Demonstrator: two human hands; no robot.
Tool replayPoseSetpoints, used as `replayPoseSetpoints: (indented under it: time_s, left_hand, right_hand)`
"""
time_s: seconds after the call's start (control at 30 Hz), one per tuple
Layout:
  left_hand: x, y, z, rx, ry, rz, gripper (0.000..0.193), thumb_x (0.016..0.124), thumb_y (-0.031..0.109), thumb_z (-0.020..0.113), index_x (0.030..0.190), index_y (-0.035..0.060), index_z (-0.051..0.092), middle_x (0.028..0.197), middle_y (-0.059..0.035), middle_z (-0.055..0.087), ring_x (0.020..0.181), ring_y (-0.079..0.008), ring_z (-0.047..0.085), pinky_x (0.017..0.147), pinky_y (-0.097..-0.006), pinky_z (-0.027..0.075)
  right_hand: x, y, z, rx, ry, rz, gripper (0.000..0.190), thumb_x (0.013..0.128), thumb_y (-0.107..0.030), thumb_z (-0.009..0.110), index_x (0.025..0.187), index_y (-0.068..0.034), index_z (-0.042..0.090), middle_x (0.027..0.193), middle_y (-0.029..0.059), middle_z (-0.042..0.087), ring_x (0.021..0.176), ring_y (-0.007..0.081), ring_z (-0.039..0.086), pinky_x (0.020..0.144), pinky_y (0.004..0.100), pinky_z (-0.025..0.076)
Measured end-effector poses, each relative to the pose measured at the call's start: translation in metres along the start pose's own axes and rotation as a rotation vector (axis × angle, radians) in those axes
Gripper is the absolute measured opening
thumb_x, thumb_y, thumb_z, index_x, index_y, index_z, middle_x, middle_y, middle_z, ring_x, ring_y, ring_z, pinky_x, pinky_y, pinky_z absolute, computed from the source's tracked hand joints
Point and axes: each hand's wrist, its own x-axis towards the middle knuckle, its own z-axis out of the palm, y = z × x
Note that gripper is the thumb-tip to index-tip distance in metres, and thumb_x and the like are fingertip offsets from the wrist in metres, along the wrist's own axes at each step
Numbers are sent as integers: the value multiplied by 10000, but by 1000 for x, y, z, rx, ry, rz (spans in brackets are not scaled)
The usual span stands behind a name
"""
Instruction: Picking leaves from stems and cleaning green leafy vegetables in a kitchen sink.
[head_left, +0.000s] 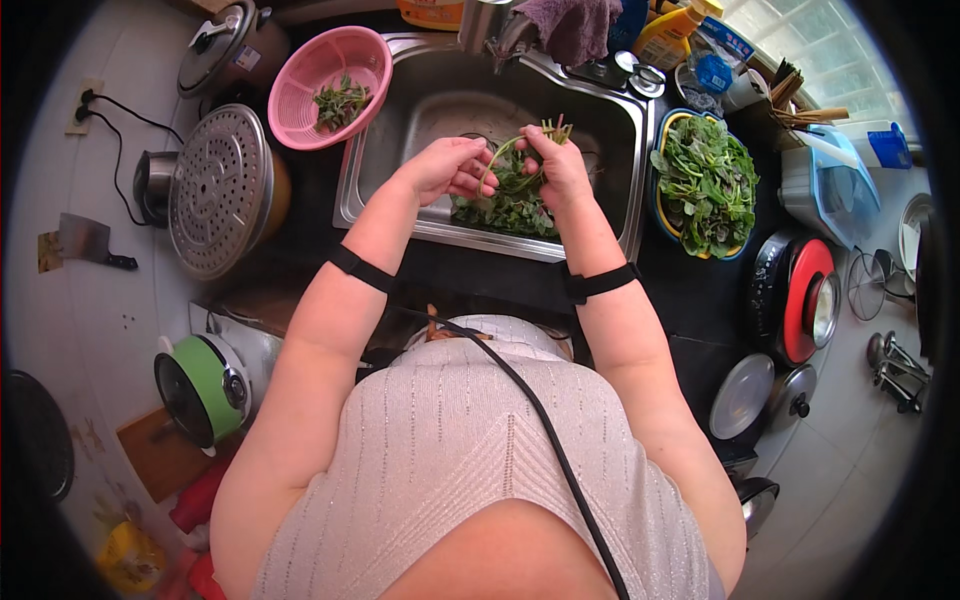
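Note:
Over the stainless steel sink (645, 187), my right hand (559, 161) grips a bunch of leafy greens by the stems (559, 131). The cut ends stick up past my thumb, and the leaves (510, 206) hang down toward the sink's near edge. One long green stem (489, 163) bends out of the bunch to the left. My left hand (454, 171) has its fingertips around this stem, palm turned partly up. To the left, a pink plastic colander (289, 97) holds a small heap of greens (341, 103). A blue-and-yellow-rimmed basin (658, 202) on the right is heaped with leafy greens (709, 180).
The faucet (506, 45), draped with a purple cloth (570, 26), rises behind the sink. A perforated metal steamer (217, 191) stands at left, near a cleaver (86, 240) on the wall. At right are a red round lid (799, 300) and a blue plastic container (832, 187).

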Motion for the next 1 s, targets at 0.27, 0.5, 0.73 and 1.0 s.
replayPoseSetpoints:
  time_s: [0.27, 0.5, 0.73, 1.0]
  left_hand:
    - [-5, -3, 2, 74, -49, 25, 186, 872, 248, 515, 932, 75, 543, 832, -78, 647, 666, -94, 599, 555, -200, 434]
    - [2, 0, 12, 335, 41, 172, 145, 823, 203, 583, 886, 73, 602, 788, -33, 639, 607, -48, 501, 537, -186, 372]
    - [-1, 0, 11, 453, 15, 234, 169, 826, 180, 569, 899, 56, 658, 697, 16, 571, 648, -58, 513, 561, -190, 378]
    - [-2, -1, 14, 250, 151, 161, 175, 798, 184, 563, 799, 37, 658, 677, -7, 590, 539, -90, 527, 481, -239, 428]
  right_hand:
    - [1, -3, -19, 87, 42, 45, 167, 828, -184, 597, 885, -32, 556, 724, 58, 594, 491, 96, 427, 473, 235, 382]
    - [-2, -7, -14, -12, 49, -15, 168, 808, -184, 614, 858, -38, 550, 708, 61, 598, 480, 93, 438, 452, 216, 365]
    - [-6, -9, -18, -58, 71, -33, 154, 807, -176, 609, 847, -40, 549, 702, 60, 602, 474, 86, 435, 443, 210, 354]
    - [-14, -18, -15, -96, 38, -63, 146, 810, -174, 606, 827, -55, 524, 700, 63, 605, 458, 80, 427, 434, 208, 350]
